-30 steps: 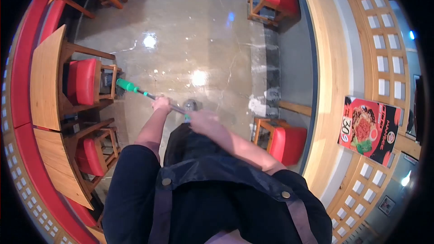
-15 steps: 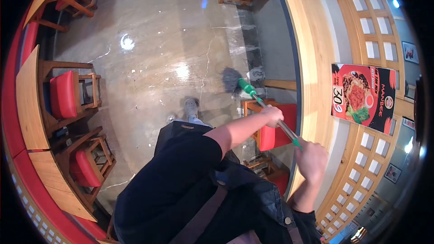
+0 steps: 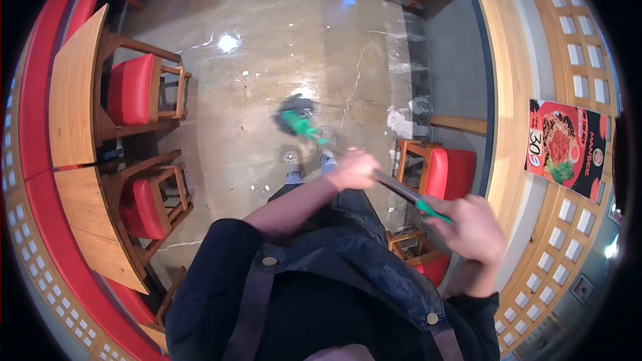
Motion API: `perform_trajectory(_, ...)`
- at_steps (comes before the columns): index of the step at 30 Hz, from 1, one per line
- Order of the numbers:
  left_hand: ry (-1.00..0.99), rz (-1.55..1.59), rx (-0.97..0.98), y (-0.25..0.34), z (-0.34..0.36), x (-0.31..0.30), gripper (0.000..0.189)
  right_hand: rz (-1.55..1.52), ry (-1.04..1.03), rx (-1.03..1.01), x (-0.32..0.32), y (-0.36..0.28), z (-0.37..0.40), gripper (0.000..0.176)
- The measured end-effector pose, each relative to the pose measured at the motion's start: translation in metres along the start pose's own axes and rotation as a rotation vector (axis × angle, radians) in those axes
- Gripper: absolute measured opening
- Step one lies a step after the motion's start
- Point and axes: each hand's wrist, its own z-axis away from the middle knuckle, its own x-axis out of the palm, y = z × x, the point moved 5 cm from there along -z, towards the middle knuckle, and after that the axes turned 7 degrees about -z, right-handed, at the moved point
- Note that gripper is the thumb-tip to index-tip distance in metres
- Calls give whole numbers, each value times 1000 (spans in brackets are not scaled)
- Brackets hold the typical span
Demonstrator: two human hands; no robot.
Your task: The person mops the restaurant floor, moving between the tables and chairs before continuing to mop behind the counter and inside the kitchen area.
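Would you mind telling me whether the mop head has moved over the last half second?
Yes. The mop head has swung left, away from the near red stool on the right, out onto open floor.

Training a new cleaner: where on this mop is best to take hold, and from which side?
The bare metal shaft, from above: left hand wraps it midway, right hand at the green end. It slants down to the mop head.

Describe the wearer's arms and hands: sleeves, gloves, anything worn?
Left hand and right hand are bare: no gloves, no watch or rings visible. Dark short sleeves cover the upper arms only. Dark denim bib with brown straps and round metal buttons.
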Motion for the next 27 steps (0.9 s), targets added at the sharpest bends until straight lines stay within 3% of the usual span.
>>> perform_trajectory(1,84,-29,-21,-26,28,-4,20,-32,16,-71,16,-13,-19,24)
perform_trajectory(2,75,-4,-158,-67,50,14,21,-48,-89,-42,33,-27,-40,22)
perform_trajectory(3,-65,-183,-253,-100,71,20,19,-72,-135,-92,59,-36,-62,22)
perform_trajectory(4,25,-222,-223,-127,101,17,20,-94,-178,-97,85,-51,-83,23)
perform_trajectory(5,-7,-265,-361,-166,125,32,19,-63,-243,-106,120,-64,-107,24)
perform_trajectory(6,-64,-361,-520,-193,147,41,17,8,-228,-102,154,-71,-128,26)
perform_trajectory(8,-411,-427,-767,-211,169,31,19,-126,-118,-169,207,-71,-150,30)
perform_trajectory(9,-397,-423,-765,-209,160,31,19,-113,-112,-169,208,-64,-147,30)
perform_trajectory(11,-596,-486,-678,-194,142,55,20,-62,-193,-25,214,-31,-134,33)
perform_trajectory(13,-530,-444,-640,-157,96,87,21,-106,-110,17,202,28,-103,35)
perform_trajectory(15,-373,-391,-233,-82,39,120,23,-90,-77,175,164,89,-47,36)
perform_trajectory(16,-239,-242,-124,-54,5,152,22,-106,60,257,132,105,-8,31)
perform_trajectory(17,-254,-144,-31,11,-19,131,24,-72,162,304,110,125,27,28)
perform_trajectory(19,-78,-49,250,96,-67,141,17,38,290,431,63,137,92,24)
perform_trajectory(20,-115,-54,287,130,-86,144,10,99,361,500,47,136,117,24)
perform_trajectory(21,-27,42,279,151,-100,143,8,147,487,511,40,133,131,24)
perform_trajectory(23,98,150,288,168,-120,146,6,238,680,525,37,123,138,23)
perform_trajectory(27,137,103,448,122,-124,176,13,359,509,505,88,93,92,20)
